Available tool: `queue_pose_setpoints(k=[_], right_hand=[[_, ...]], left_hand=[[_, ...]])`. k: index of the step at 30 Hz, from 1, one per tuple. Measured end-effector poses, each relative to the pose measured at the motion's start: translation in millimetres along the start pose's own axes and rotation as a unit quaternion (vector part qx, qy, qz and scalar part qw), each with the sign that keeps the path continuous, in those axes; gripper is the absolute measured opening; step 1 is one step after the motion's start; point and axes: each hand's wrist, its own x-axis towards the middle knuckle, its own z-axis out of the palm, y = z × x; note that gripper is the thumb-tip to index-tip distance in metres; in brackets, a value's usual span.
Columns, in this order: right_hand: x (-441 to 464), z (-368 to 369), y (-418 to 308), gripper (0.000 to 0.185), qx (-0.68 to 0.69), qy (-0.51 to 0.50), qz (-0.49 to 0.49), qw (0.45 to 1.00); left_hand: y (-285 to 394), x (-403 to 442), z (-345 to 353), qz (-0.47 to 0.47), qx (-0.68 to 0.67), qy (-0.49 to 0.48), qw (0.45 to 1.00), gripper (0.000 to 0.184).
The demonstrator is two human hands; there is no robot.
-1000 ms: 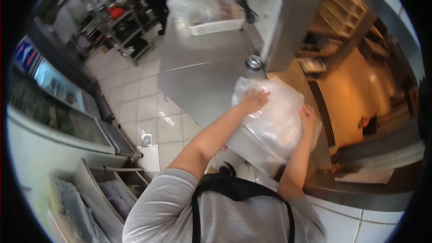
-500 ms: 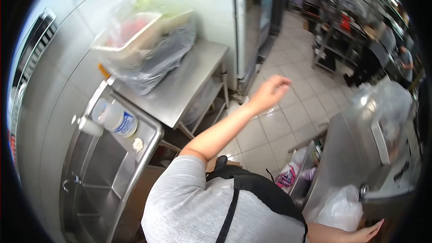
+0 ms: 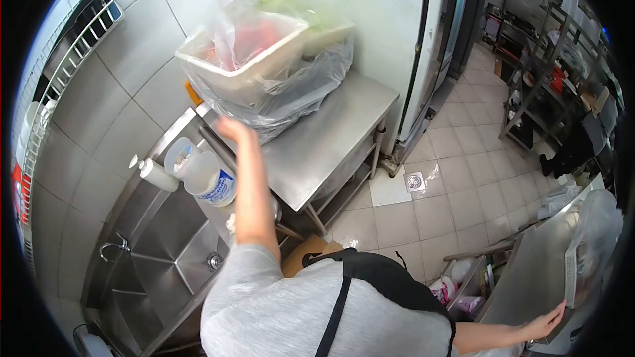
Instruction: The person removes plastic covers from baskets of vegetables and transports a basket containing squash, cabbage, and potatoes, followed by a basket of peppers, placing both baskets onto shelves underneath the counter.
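My left hand reaches forward beside the grey plastic bag under a white basket on a steel table. Its fingers are smeared by motion, so what they do is unclear. An orange object shows just beyond them. Left of my forearm, clear tubs and a white pump bottle stand by the sink. At the lower right, my right hand is stretched out with straight fingers and nothing visible in it, near a white basket covered in clear plastic.
A steel sink lies at the lower left, below a white wire rack. Floor tiles run between the tables. At the far right stand metal shelves and a person in dark trousers. Open drawers hold packages.
The view has swung from the counter with the clear plastic to the sink and side table. Both hands have left that plastic. My left hand has moved to beside the grey bag.
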Motion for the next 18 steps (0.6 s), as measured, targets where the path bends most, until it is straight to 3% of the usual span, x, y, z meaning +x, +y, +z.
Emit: queue_pose_setpoints(k=[1,2,3,5,8,11,12,14,15,17,18], right_hand=[[-7,11,6,0.029,0.041,-0.014,0.031,0.999],[-11,23,8,0.029,0.043,-0.060,-0.009,0.997],[-7,33,22,0.031,0.039,-0.096,-0.059,0.993],[-6,49,21,0.034,-0.077,-0.114,-0.092,0.986],[-4,39,35,0.045,-0.386,-0.166,-0.066,0.905],[-12,8,87,0.059,-0.632,-0.162,0.016,0.758],[-40,6,64,0.066,-0.663,-0.096,0.055,0.740],[-42,-22,102,0.075,-0.662,-0.180,0.201,0.699],[-42,-39,121,0.079,-0.657,-0.219,0.274,0.668],[-57,-68,131,0.075,-0.641,-0.221,0.222,0.701],[-65,-83,125,0.073,-0.632,-0.218,0.166,0.725]], left_hand=[[-53,9,-33,-0.094,0.005,0.010,0.996,0.015],[-79,-6,-52,-0.308,0.114,0.027,0.944,0.016],[-97,-24,-56,-0.423,0.175,-0.009,0.889,0.033],[-152,-23,-60,-0.599,0.007,0.086,0.796,0.049],[-188,-17,-52,-0.458,0.006,-0.041,0.888,0.054],[-205,-3,-43,-0.477,-0.044,0.071,0.875,0.041],[-226,4,-56,-0.465,-0.023,0.069,0.882,0.033],[-254,15,-65,-0.460,-0.009,0.083,0.884,0.020],[-271,28,-78,-0.445,-0.024,0.043,0.894,0.010],[-258,30,-81,-0.480,-0.081,0.075,0.870,0.013],[-274,34,-91,-0.390,-0.115,-0.040,0.913,0.022]])
